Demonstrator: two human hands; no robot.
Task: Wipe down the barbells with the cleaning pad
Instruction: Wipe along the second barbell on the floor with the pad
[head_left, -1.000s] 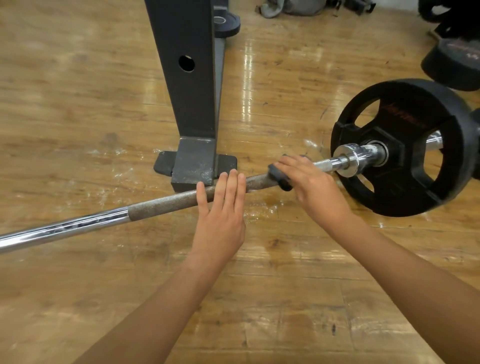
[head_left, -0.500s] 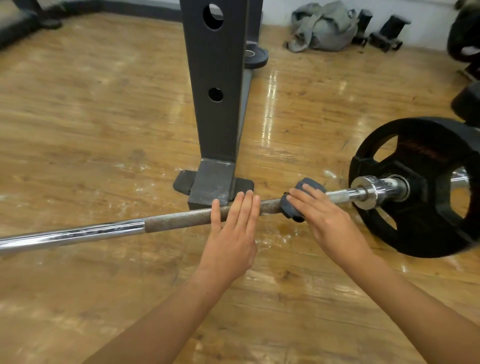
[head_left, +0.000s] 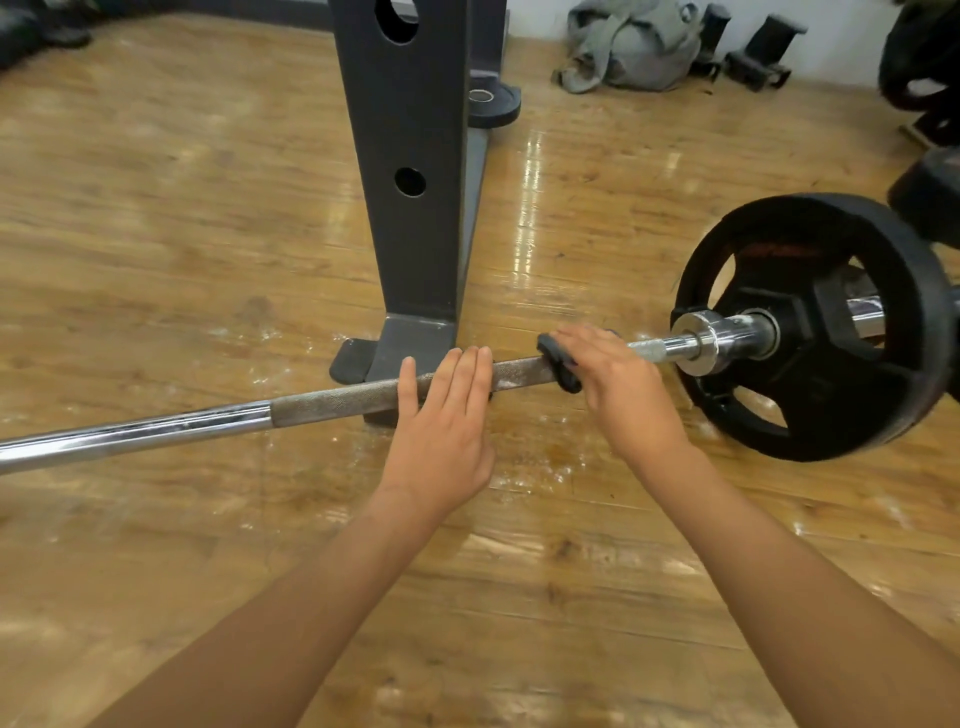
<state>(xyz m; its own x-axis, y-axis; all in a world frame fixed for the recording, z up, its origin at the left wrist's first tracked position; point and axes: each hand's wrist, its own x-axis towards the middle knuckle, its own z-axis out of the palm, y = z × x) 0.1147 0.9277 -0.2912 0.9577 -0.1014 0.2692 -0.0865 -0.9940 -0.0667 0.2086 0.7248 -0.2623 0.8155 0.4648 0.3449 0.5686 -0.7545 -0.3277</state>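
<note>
A barbell (head_left: 332, 402) lies across the wooden floor, chrome at the left and rough knurled steel in the middle, with a black weight plate (head_left: 810, 332) on its right end. My left hand (head_left: 441, 426) rests on the knurled part with straight fingers laid flat over the bar. Just to its right, my right hand (head_left: 618, 384) grips a dark cleaning pad (head_left: 558, 364) wrapped around the bar, a short way from the chrome collar (head_left: 711, 340). Most of the pad is hidden under my fingers.
A dark steel rack post (head_left: 410, 182) with its foot stands right behind the bar. A small plate (head_left: 491, 106) lies beyond it. A grey bag (head_left: 628, 47) and black holders (head_left: 753, 52) sit by the far wall. More black weights (head_left: 930, 197) are at the right edge.
My right hand with the pad has slid slightly along the bar between the collar and my left hand. The view tilted up, showing more of the rack. My left hand stays flat on the bar.
</note>
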